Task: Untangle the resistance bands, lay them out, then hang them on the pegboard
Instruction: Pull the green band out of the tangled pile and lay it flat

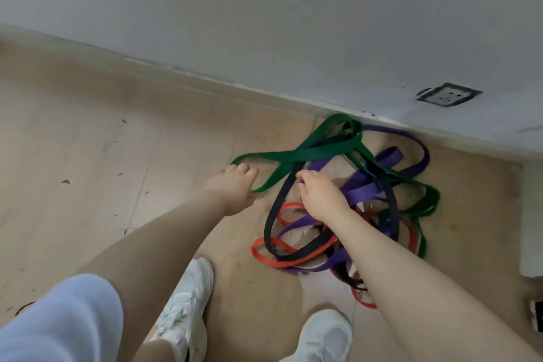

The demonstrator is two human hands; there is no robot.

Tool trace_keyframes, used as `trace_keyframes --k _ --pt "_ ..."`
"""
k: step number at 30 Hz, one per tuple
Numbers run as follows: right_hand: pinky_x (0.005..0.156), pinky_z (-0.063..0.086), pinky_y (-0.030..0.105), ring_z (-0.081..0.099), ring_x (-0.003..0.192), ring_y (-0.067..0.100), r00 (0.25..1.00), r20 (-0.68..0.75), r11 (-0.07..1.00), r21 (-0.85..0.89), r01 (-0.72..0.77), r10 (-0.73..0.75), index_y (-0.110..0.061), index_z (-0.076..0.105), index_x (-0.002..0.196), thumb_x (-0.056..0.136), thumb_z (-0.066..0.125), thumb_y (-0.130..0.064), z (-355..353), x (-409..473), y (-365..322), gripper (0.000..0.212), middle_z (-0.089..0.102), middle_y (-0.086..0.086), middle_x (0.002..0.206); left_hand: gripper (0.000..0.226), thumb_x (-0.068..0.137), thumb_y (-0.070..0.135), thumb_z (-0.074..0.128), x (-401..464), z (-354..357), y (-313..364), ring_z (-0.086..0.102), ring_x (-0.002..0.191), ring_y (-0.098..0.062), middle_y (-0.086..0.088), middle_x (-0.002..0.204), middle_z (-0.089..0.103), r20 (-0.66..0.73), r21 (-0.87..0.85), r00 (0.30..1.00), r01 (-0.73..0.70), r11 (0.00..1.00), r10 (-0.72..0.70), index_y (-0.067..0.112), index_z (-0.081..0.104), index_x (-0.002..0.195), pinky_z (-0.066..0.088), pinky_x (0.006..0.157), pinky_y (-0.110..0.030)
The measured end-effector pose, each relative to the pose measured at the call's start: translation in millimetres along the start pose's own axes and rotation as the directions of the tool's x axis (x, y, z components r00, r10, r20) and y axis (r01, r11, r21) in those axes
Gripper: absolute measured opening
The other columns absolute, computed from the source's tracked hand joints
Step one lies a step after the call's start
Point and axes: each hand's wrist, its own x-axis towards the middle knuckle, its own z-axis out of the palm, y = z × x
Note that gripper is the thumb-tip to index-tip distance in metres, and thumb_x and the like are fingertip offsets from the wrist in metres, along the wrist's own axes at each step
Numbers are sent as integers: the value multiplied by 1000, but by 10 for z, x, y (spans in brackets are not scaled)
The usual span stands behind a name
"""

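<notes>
- Green band (296, 153): loop end under left hand (235, 188); fingers (242, 169) curled over the strap edge, apparently gripping it, though contact is partly hidden by the hand.
- Right hand (320, 195): fingers curled down into the tangle, at the black band (286, 194) and purple band (364, 188); cannot tell which strap is pinched, if any.
- Both forearms bare, reaching forward and down from the lower frame.
- Tangle: green, black, purple and red band (266, 254) interlaced in one heap on the floor (88, 156), far edge touching the base of the wall (264, 23).
- Red loops lowest in the heap, nearest the shoes (188, 297); green loops farthest, by the wall.
- White shoes planted just beside the heap; pale blue sleeve (58, 323) at lower left.
- Socket (448, 94) on the wall, above right of the heap.
- Floor: light wood boards, small dark specks at left.
</notes>
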Motion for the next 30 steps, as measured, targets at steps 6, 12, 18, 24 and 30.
trace_keyframes --k 6,12,18,24,30 --pt "105 36 39 30 135 22 989 -109 995 -30 98 -101 -17 31 143 99 36 -16 726 973 415 44 34 3 149 82 88 50 50 1044 762 -34 14 142 -27 -8 157 7 -151 73 988 2 997 9 15 7 149 16 114 -38" --pt "112 29 39 20 140 21 979 -114 986 -17 167 -168 -19 22 148 98 38 -14 984 1286 636 53 23 0 155 78 83 49 57 1517 1103 92 27 135 -27 -7 146 31 -339 55 934 138 989 -112 13 23 144 16 113 -41" --pt "110 28 36 24 137 20 958 -216 982 -25 185 -186 -18 26 146 98 40 -18 1042 1203 695 50 27 -1 152 41 93 25 46 1529 1258 117 40 121 -26 -6 131 44 -404 47 908 144 988 -113 14 40 132 27 102 -38" --pt "110 15 38 19 139 21 931 -256 951 -237 200 -260 -25 35 142 96 45 -26 1063 1311 640 47 30 -3 151 41 89 10 51 1458 1260 -9 46 117 -25 -5 126 51 -385 74 922 67 995 -34 14 43 129 34 97 -32" --pt "103 26 33 47 115 20 897 -214 920 -163 358 -387 -21 51 122 91 56 -31 767 1198 603 34 53 -2 123 33 88 6 55 996 935 -179 57 103 -27 -4 111 60 -545 129 828 -71 989 130 14 57 120 40 88 -36"
